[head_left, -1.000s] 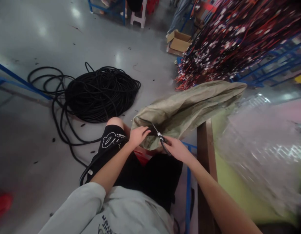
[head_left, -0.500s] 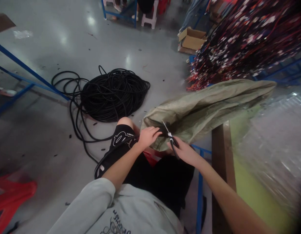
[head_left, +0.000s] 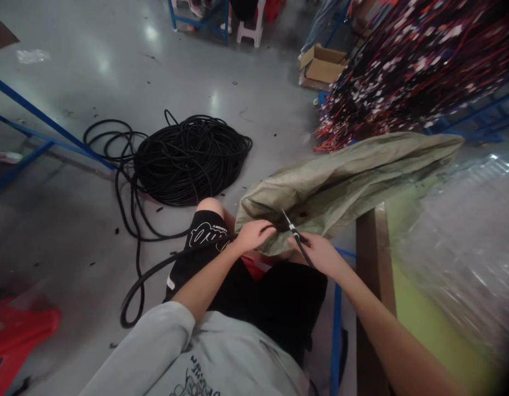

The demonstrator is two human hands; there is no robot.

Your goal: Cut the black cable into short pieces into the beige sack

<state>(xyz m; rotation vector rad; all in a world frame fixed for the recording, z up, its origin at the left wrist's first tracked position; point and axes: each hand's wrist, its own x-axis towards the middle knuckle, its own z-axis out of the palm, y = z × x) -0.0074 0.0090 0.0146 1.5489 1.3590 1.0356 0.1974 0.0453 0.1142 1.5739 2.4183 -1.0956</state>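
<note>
My left hand (head_left: pixel 254 235) is closed around a long black tube (head_left: pixel 153 269), near its end. The tube runs back over my left thigh, loops beside my knee and leads to a big coil of the same tube (head_left: pixel 192 157) on the floor. In my right hand (head_left: pixel 316 250) is a pair of scissors (head_left: pixel 294 231) with dark handles, blades pointing up and away. The scissors are a short way right of the tube's end, apart from it. Both hands are over the open mouth of an olive-green woven sack (head_left: pixel 341 170); its inside is mostly dark.
A wood-edged table (head_left: pixel 372 308) with a clear plastic bag (head_left: pixel 464 247) stands at my right. A pile of coloured wires (head_left: pixel 403 71) and an open cardboard box (head_left: pixel 322 63) are beyond. Left are a blue frame (head_left: pixel 52 118) and a red stool (head_left: pixel 23 335).
The scissors have moved right, away from the tube in my left hand. Beside my left thigh, the tube has swung outward into a wider loop.
</note>
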